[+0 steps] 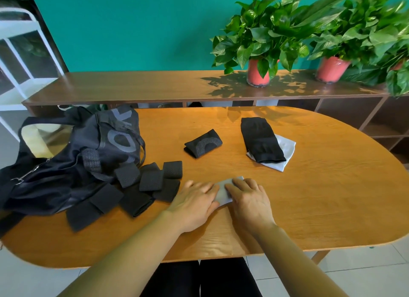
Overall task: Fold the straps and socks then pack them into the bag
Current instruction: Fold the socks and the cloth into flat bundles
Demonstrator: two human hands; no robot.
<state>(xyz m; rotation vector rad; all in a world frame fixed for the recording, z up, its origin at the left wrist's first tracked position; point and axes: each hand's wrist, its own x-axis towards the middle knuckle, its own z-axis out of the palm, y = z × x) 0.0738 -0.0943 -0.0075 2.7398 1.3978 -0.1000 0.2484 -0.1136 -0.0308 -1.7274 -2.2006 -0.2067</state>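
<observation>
A folded grey sock [223, 191] lies near the table's front, mostly hidden under both hands. My left hand [194, 202] presses flat on its left side and my right hand [247, 199] presses flat on its right side. Several folded black straps [152, 180] lie in a loose heap to the left of my hands, reaching the open black bag [93, 146] at the table's left end. A folded black sock [203, 143] sits mid-table. Farther right, a flat black sock [261, 139] lies across a white sock [285, 149].
The oval wooden table [332, 197] carries everything. Behind it runs a long wooden shelf unit [132, 84] with two potted plants [261, 42] at the right. A white metal rack [20, 53] stands at the far left.
</observation>
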